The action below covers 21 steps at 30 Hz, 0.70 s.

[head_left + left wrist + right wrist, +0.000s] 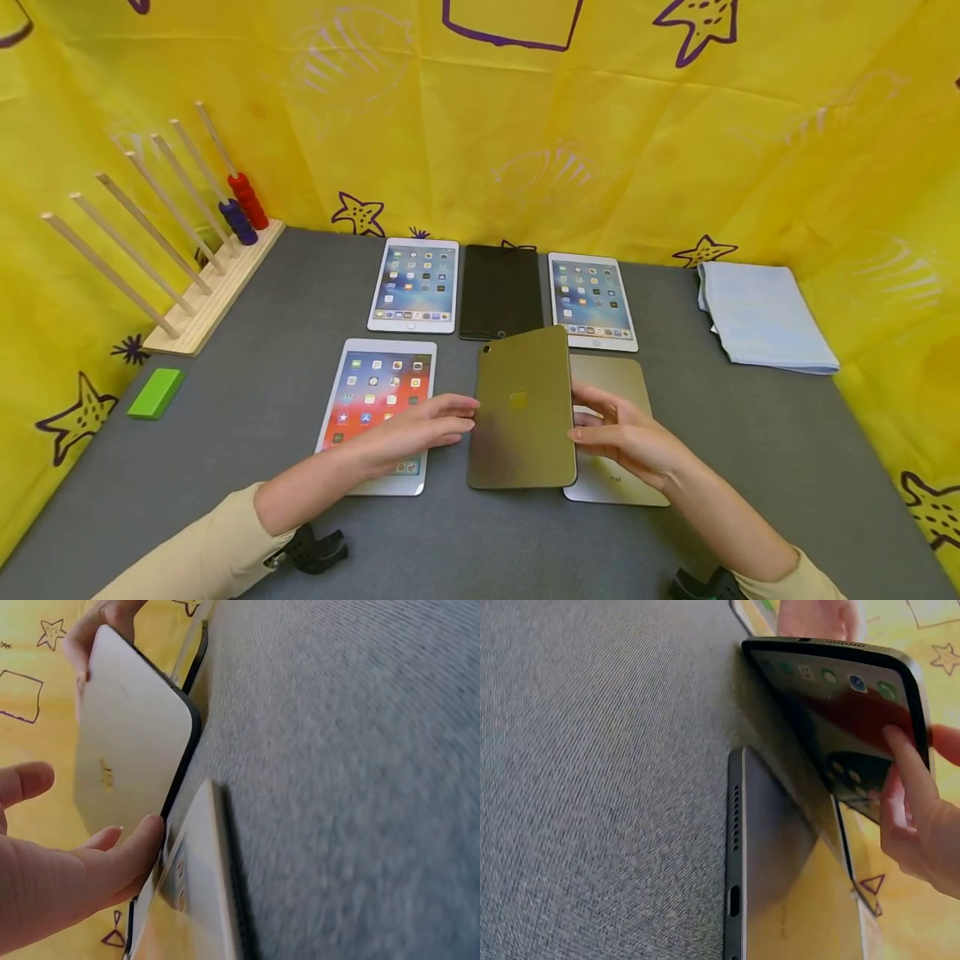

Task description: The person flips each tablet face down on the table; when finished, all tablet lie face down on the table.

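Note:
My right hand pinches the right edge of a grey tablet, thumb on its back and fingers under its screen. The tablet is tilted, right side raised, its logo side up; in the right wrist view its lit screen faces down. At its left edge my left hand reaches in with extended fingers, the tips appearing to touch that edge. Below the left hand lies a white-framed tablet, screen up and lit. Partly hidden behind my right hand, another tablet lies back up.
Along the back lie a white tablet, a dark-screened tablet and another white tablet. A wooden peg abacus and a green block are at left. A folded blue cloth lies at right, before the yellow curtain.

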Available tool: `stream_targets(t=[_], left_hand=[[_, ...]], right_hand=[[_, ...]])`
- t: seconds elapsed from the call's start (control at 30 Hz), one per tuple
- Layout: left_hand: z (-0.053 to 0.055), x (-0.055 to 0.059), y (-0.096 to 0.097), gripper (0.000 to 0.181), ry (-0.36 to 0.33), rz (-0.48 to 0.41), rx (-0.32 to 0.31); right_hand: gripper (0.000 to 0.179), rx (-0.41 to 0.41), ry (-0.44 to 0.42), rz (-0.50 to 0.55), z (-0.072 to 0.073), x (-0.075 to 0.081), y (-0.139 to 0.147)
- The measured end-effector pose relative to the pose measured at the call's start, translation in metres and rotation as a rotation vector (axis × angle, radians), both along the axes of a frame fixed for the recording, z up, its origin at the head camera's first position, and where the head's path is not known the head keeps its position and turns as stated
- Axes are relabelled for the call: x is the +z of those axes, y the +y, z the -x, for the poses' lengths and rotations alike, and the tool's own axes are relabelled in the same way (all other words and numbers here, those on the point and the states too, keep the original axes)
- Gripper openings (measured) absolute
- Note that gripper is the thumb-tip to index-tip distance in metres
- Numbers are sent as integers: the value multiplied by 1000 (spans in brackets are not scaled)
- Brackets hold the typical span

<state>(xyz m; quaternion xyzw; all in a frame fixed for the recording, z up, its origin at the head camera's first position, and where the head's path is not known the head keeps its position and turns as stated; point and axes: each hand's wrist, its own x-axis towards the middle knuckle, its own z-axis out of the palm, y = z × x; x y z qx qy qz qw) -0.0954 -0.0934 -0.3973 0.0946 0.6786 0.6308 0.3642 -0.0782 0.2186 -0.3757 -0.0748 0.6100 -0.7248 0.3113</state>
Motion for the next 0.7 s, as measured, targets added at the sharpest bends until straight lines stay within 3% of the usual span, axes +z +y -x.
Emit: stream_targets(t=[0.27, 0.7], left_hand=[[-4, 11, -15, 55, 123, 114, -86], [-7, 15, -24, 55, 129, 134, -87]], right_hand=[[73, -5, 34, -106, 4, -16, -4], [77, -38, 37, -245, 8, -24, -16]])
